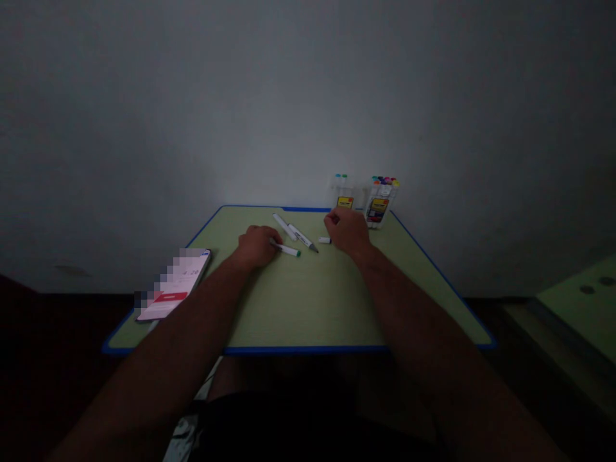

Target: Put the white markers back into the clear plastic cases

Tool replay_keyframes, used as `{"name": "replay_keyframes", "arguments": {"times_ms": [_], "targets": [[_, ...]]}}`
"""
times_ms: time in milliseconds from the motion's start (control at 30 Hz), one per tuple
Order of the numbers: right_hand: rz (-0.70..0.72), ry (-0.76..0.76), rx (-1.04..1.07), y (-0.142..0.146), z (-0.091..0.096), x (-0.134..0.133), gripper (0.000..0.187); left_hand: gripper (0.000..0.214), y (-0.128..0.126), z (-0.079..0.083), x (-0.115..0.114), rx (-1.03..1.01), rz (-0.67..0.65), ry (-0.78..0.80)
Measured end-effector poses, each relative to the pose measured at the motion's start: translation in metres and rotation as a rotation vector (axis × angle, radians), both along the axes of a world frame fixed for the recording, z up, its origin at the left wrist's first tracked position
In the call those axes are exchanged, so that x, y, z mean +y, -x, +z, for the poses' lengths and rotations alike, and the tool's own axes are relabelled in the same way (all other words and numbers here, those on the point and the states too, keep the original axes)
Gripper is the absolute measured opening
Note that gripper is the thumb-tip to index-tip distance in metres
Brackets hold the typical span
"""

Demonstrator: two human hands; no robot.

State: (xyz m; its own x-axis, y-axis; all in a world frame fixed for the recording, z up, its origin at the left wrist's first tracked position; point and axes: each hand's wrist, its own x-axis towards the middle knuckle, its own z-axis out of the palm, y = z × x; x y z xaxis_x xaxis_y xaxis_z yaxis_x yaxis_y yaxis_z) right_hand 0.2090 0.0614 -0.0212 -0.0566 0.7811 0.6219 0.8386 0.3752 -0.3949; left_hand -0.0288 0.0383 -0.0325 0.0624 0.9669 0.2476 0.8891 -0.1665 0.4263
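My left hand rests at the left of the table, its fingers closed on the near-left end of a white marker with a green tip end. Just beyond it lie a white marker and an uncapped marker with a dark nib pointing toward me. My right hand is curled, thumb and fingers pressed together, in front of a clear marker case. Whatever its fingers may hold is hidden. Beside its wrist a small white cap lies on the table.
A second clear case packed with several colourful markers stands at the back right. A phone with a lit screen lies at the left edge. The pale green table has a blue rim, and a grey wall rises behind it.
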Motion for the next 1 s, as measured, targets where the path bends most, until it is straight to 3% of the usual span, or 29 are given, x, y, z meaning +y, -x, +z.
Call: {"name": "replay_keyframes", "arguments": {"times_ms": [100,200,500,700,1000], "targets": [[0.030,0.009,-0.020,0.001,-0.002,0.001,0.018,0.018,-0.002,0.004,-0.002,0.166,0.002,0.084],[0.061,0.014,-0.026,0.003,-0.003,0.000,0.017,0.019,-0.002,0.004,-0.002,0.205,-0.036,0.085],[0.250,0.027,0.225,0.013,0.002,-0.006,0.011,0.018,-0.011,0.011,-0.007,-0.104,-0.093,-0.123],[0.353,0.065,0.205,0.013,-0.003,-0.006,0.032,0.022,-0.016,0.010,-0.010,-0.198,-0.207,-0.200],[0.363,0.131,0.284,0.010,-0.003,-0.002,0.020,0.020,-0.017,0.011,-0.010,-0.255,-0.163,-0.223]]}}
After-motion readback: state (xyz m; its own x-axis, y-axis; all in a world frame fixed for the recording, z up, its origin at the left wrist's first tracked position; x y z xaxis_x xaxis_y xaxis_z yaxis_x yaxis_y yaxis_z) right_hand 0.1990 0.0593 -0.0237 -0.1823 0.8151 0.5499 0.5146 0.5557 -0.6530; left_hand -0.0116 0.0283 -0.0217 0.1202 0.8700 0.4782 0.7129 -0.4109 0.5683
